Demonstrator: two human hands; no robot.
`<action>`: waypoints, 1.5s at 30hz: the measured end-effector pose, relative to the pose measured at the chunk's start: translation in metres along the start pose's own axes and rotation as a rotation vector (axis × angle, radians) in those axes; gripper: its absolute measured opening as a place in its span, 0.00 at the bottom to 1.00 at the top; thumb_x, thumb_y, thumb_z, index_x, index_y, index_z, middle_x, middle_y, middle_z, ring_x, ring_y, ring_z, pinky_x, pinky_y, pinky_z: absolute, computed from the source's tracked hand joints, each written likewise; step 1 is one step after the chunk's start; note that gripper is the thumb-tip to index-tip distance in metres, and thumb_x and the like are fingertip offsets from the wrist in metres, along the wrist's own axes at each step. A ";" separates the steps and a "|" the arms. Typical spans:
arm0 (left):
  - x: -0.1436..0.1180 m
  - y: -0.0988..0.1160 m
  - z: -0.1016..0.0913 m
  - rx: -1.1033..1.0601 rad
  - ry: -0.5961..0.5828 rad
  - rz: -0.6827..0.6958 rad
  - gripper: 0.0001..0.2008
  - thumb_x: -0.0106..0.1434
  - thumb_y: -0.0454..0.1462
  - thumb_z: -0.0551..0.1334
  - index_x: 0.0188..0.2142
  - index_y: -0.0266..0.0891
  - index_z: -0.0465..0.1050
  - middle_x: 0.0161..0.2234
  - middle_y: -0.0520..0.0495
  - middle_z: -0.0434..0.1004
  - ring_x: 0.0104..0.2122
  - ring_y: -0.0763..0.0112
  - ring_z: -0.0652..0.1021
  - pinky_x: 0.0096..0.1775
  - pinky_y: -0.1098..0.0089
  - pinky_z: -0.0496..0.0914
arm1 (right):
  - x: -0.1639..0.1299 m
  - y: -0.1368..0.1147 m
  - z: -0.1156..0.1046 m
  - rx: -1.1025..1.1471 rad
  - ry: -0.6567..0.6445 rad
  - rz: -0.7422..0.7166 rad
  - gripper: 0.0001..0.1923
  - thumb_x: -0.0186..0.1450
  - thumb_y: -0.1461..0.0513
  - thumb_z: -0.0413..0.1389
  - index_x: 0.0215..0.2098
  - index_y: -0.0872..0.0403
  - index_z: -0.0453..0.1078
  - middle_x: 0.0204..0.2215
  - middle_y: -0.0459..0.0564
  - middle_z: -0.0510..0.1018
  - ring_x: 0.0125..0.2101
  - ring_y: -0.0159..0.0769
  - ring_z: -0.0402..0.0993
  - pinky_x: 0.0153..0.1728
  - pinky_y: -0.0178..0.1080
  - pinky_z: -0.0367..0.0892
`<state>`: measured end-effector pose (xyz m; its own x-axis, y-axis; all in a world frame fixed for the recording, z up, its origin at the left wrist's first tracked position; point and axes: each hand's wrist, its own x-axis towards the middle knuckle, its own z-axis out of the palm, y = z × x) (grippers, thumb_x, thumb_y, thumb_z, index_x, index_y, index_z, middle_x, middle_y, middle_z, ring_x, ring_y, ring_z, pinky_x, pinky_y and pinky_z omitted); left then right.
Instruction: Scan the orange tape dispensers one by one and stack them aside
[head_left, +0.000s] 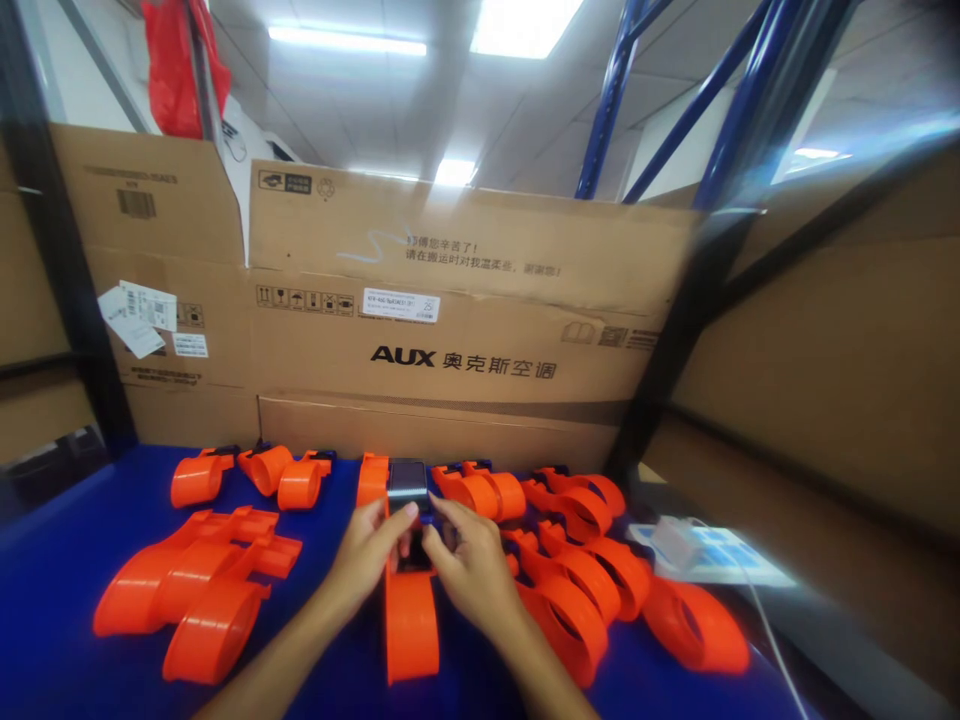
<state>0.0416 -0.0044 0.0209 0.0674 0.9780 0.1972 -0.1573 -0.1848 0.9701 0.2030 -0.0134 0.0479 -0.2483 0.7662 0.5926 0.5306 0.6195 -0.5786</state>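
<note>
Both hands are on the one orange holder [411, 610] lying mid-table on the blue cloth [52, 580]. Left hand [367, 555] and right hand [469, 565] have fingers curled in, pinching the small dark device [408, 490] at its top end (more orange holders [577, 590] piled just right, cardboard boxes [465, 340] behind)

The lower part of the small dark rectangular device [409, 487] is covered by the left hand [365, 556] and right hand [469, 570]. Both forearms are cut off by the bottom edge. The right-hand cardboard wall [825, 380] is blurred.
</note>
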 end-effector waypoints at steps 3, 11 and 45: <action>0.000 -0.001 -0.001 0.009 -0.008 -0.003 0.19 0.60 0.52 0.64 0.27 0.38 0.70 0.18 0.52 0.71 0.14 0.77 0.67 0.18 0.75 0.58 | 0.000 -0.001 -0.001 0.009 0.005 -0.020 0.16 0.64 0.63 0.53 0.48 0.56 0.75 0.28 0.49 0.78 0.24 0.34 0.68 0.25 0.33 0.63; 0.002 -0.003 -0.003 0.013 -0.016 -0.014 0.19 0.61 0.51 0.64 0.27 0.37 0.71 0.18 0.52 0.71 0.14 0.78 0.67 0.18 0.77 0.59 | 0.001 -0.001 -0.001 -0.017 -0.002 -0.057 0.14 0.65 0.65 0.52 0.46 0.57 0.76 0.27 0.49 0.77 0.24 0.33 0.68 0.24 0.33 0.61; -0.006 0.010 0.007 -0.557 0.003 -0.240 0.10 0.56 0.37 0.72 0.35 0.35 0.78 0.29 0.47 0.80 0.27 0.73 0.79 0.31 0.75 0.72 | -0.011 0.021 0.016 -0.441 -0.154 -0.217 0.26 0.65 0.68 0.50 0.62 0.65 0.61 0.34 0.60 0.79 0.32 0.43 0.77 0.36 0.42 0.75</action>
<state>0.0468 -0.0127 0.0305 0.1625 0.9865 -0.0192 -0.6305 0.1188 0.7671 0.2042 -0.0058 0.0204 -0.4896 0.6644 0.5647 0.7363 0.6619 -0.1404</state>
